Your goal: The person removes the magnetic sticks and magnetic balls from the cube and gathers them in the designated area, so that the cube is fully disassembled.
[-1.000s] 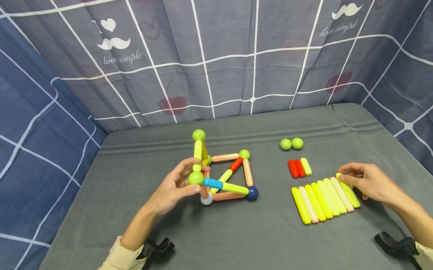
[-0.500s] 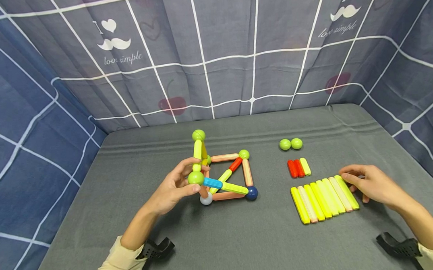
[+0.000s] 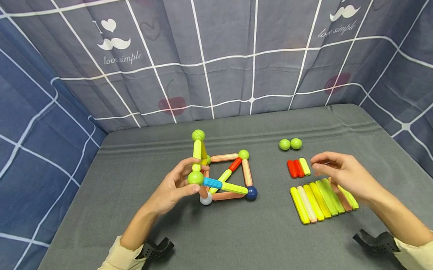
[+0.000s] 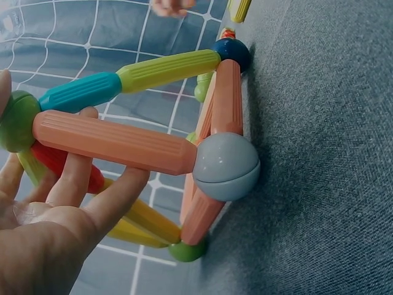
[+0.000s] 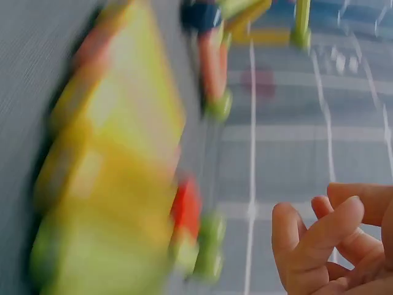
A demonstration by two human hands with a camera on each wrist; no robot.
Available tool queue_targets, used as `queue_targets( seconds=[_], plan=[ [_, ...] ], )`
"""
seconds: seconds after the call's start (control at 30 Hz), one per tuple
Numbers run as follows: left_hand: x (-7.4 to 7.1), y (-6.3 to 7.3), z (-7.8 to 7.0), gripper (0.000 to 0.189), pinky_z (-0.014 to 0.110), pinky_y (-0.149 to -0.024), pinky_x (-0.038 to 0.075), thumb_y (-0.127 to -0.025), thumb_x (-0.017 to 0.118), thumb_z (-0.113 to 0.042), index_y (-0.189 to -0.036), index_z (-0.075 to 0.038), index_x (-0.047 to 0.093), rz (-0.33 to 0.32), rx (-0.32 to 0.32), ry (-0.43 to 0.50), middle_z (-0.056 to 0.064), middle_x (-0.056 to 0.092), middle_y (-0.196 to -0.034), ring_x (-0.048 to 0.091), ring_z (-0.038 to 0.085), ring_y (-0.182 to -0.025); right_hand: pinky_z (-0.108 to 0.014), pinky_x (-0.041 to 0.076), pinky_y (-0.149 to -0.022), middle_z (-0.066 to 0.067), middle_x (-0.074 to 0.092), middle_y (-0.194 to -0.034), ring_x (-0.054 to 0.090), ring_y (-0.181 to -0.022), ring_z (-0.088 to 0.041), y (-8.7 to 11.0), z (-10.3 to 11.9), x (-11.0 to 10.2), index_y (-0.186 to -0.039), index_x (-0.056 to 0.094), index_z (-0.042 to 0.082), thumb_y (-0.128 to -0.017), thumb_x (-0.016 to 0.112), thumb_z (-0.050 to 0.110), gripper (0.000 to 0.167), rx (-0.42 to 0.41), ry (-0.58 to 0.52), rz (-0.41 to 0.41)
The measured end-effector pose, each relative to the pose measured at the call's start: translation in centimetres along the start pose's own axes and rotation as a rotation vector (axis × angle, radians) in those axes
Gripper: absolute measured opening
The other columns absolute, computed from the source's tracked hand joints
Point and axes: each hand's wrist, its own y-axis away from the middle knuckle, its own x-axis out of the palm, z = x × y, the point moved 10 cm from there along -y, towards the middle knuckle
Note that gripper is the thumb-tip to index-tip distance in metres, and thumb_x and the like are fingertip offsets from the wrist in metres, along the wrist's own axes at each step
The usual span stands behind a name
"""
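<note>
My left hand (image 3: 173, 187) grips a frame of magnetic rods and balls at its near green ball (image 3: 195, 178). The left wrist view has the fingers behind an orange rod (image 4: 116, 141) that runs to a grey ball (image 4: 226, 166). A blue-and-yellow-green rod (image 3: 235, 188) slopes to a dark blue ball (image 3: 251, 193) at the base. A second green ball (image 3: 198, 135) tops the upright part. Above the row of long yellow and pale rods (image 3: 315, 201), my right hand (image 3: 349, 175) holds nothing, fingers loosely bent, its fingertips close to a short yellow-green rod (image 3: 305, 166).
Two short red rods (image 3: 295, 168) lie beside the short yellow-green one. Behind them sit two loose green balls (image 3: 290, 144). A grey cloth (image 3: 163, 242) covers the table, and a checked curtain (image 3: 228, 82) hangs behind and at both sides.
My right hand has left the right end of the long rods and moved left and away from me, over the row. The left hand and the frame have stayed put.
</note>
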Motion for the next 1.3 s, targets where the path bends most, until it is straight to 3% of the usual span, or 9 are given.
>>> queue_targets(
  seconds=[0.13,0.33,0.5,0.7,0.77,0.87,0.93,1.07,1.3],
  plan=[
    [-0.1,0.0,0.1,0.052,0.029,-0.087,0.052,-0.093,0.065,0.000,-0.139,-0.014,0.046,-0.008,-0.006,0.005,0.014,0.052,-0.138,0.060,0.023,-0.113,-0.034,0.049,-0.051,-0.012,0.067,-0.101,0.062,-0.074,-0.021,-0.9,3.6,4.9,-0.114,0.063,0.002,-0.098,0.064,0.016,0.022,-0.039,-0.082,0.117],
    [-0.3,0.1,0.2,0.056,0.028,-0.084,0.053,-0.091,0.066,0.002,-0.141,-0.005,0.043,-0.041,-0.029,0.027,0.027,0.043,-0.139,0.061,0.021,-0.105,-0.030,0.046,-0.045,-0.008,0.066,-0.101,0.059,-0.075,-0.020,-2.3,8.2,11.8,-0.106,0.068,0.011,-0.094,0.067,0.012,0.012,-0.147,-0.038,0.219],
    [-0.4,0.2,0.3,0.057,0.028,-0.082,0.053,-0.091,0.067,0.001,-0.142,-0.003,0.042,-0.054,-0.041,0.031,0.030,0.039,-0.138,0.062,0.020,-0.101,-0.034,0.050,-0.073,0.003,0.065,-0.101,0.061,-0.094,-0.017,-3.2,11.3,15.6,-0.103,0.070,0.013,-0.091,0.068,0.009,0.013,-0.301,0.024,0.229],
    [-0.4,0.1,0.4,0.058,0.030,-0.083,0.053,-0.092,0.067,-0.001,-0.144,-0.003,0.040,-0.042,-0.047,0.036,0.023,0.042,-0.139,0.063,0.022,-0.102,-0.043,0.049,-0.087,0.004,0.061,-0.124,0.057,-0.107,-0.016,-4.3,13.5,17.9,-0.098,0.071,0.013,-0.086,0.073,0.005,0.015,-0.395,-0.003,0.242],
    [-0.4,0.1,0.4,0.061,0.030,-0.084,0.053,-0.092,0.068,-0.002,-0.144,0.001,0.037,-0.038,-0.046,0.040,0.024,0.041,-0.140,0.063,0.023,-0.103,-0.045,0.043,-0.098,0.004,0.063,-0.123,0.052,-0.118,-0.014,-4.6,13.8,18.5,-0.099,0.071,0.012,-0.085,0.075,0.004,0.017,-0.402,-0.010,0.257],
    [-0.3,0.0,0.3,0.064,0.031,-0.085,0.053,-0.093,0.068,-0.004,-0.145,0.005,0.032,-0.031,-0.037,0.038,0.024,0.041,-0.140,0.062,0.023,-0.107,-0.049,0.025,-0.108,0.008,0.068,-0.103,0.052,-0.118,-0.010,-4.9,13.9,19.2,-0.102,0.072,0.015,-0.085,0.077,0.007,0.020,-0.406,0.020,0.261],
    [-0.3,0.0,0.2,0.065,0.031,-0.086,0.053,-0.093,0.068,-0.004,-0.144,0.006,0.030,-0.028,-0.030,0.035,0.021,0.044,-0.140,0.061,0.024,-0.109,-0.052,0.013,-0.106,0.009,0.069,-0.090,0.057,-0.110,-0.007,-5.0,14.0,19.6,-0.103,0.072,0.016,-0.084,0.078,0.008,0.021,-0.415,0.042,0.259],
    [-0.3,0.0,0.0,0.063,0.031,-0.085,0.053,-0.093,0.068,-0.004,-0.143,0.006,0.032,-0.026,-0.019,0.031,0.013,0.049,-0.137,0.061,0.024,-0.109,-0.058,0.008,-0.099,0.007,0.070,-0.089,0.062,-0.090,-0.001,-5.2,14.1,20.1,-0.105,0.072,0.019,-0.086,0.078,0.009,0.023,-0.422,0.077,0.249],
    [-0.4,0.1,0.0,0.064,0.031,-0.086,0.053,-0.092,0.070,-0.004,-0.141,0.008,0.032,-0.039,-0.013,0.034,0.011,0.052,-0.133,0.061,0.023,-0.109,-0.059,0.012,-0.099,0.015,0.069,-0.094,0.062,-0.096,0.002,-5.1,14.1,20.2,-0.112,0.071,0.018,-0.087,0.074,0.006,0.028,-0.435,0.120,0.236]
  ],
)
